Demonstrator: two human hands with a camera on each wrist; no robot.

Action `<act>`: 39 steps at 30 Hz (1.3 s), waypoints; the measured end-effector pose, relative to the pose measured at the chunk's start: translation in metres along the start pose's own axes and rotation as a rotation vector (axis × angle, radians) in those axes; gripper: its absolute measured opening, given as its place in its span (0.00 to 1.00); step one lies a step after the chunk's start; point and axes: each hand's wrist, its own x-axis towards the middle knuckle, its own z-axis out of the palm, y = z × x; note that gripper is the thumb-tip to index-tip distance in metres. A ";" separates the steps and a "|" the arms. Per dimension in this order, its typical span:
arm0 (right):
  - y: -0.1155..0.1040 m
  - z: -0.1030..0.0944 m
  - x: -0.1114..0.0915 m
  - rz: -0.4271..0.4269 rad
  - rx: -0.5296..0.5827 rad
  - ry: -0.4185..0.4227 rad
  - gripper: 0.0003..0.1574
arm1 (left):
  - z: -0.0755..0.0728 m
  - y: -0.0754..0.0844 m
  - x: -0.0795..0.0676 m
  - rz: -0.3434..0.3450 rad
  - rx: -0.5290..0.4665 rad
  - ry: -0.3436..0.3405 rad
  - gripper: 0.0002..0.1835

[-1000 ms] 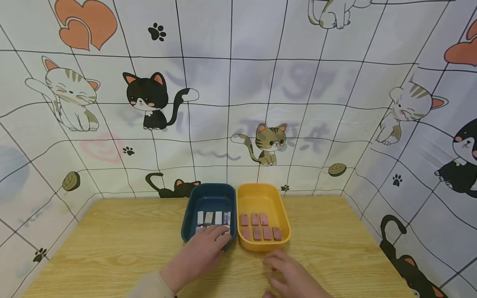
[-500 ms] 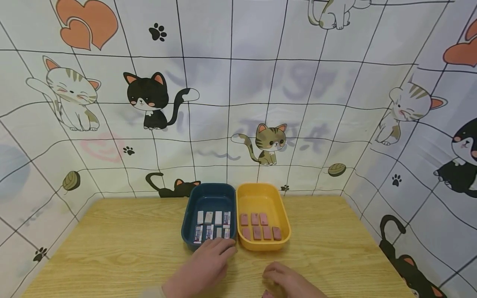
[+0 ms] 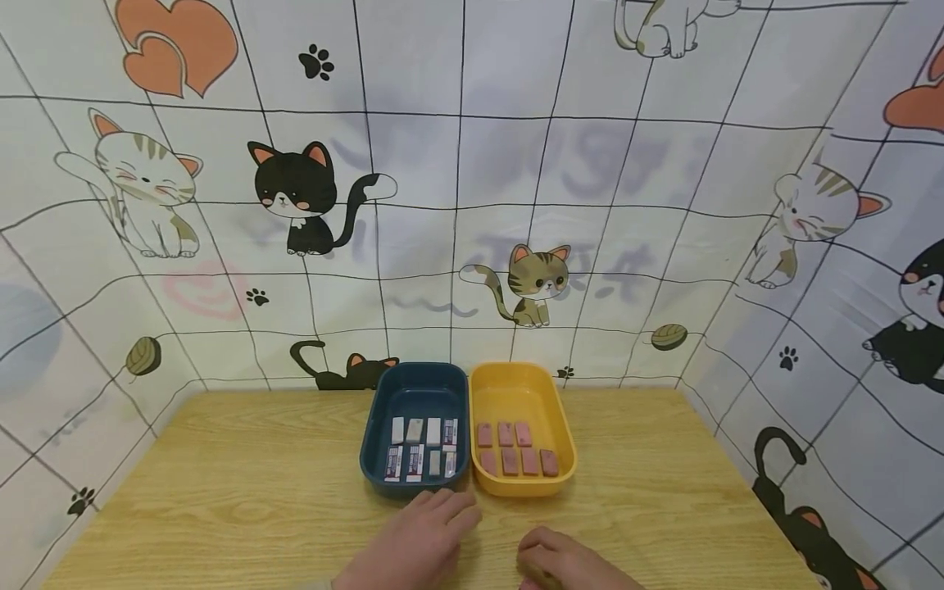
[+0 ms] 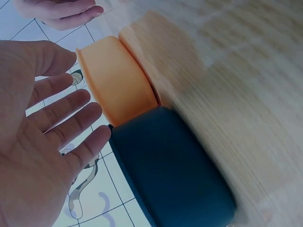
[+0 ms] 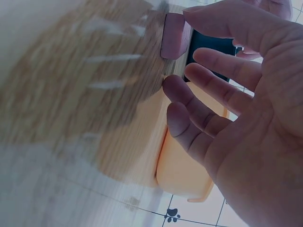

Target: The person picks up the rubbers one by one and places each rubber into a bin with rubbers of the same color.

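Note:
A pink eraser [image 5: 174, 35] lies on the table under my right hand [image 3: 568, 557], mostly hidden by it in the head view. In the right wrist view, the thumb tip is right at the eraser's edge while the other fingers stay loosely bent, apart from it. My left hand [image 3: 424, 533] hovers in front of the blue tray [image 3: 401, 490], its fingers spread and nothing in them. White erasers [image 3: 415, 430], some in printed sleeves, lie in two rows inside that tray. Several pink erasers [image 3: 509, 460] lie in the yellow tray [image 3: 519, 487] beside it.
Both trays stand side by side at the back of the wooden table [image 3: 243, 483], against a cat-patterned cloth [image 3: 413, 246]. The cloth also rises along the table's left and right sides.
My left hand has drawn back out of the blue tray toward the table's front, uncovering the front row of white erasers. My right hand has shifted slightly nearer to me.

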 end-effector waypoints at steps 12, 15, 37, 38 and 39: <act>0.007 0.004 0.001 -0.169 -0.134 0.022 0.14 | 0.008 0.002 0.003 -0.007 -0.101 -0.130 0.19; 0.008 0.005 0.000 -0.191 -0.153 0.022 0.13 | 0.009 0.002 0.003 -0.004 -0.113 -0.137 0.19; 0.007 0.006 0.000 -0.114 0.000 0.060 0.07 | 0.013 0.001 0.004 -0.010 -0.093 -0.152 0.18; 0.006 0.005 -0.001 -0.100 0.008 0.069 0.06 | 0.014 0.001 0.004 -0.012 -0.095 -0.151 0.18; 0.006 0.005 -0.001 -0.087 0.014 0.082 0.06 | 0.014 0.001 0.004 -0.010 -0.093 -0.147 0.18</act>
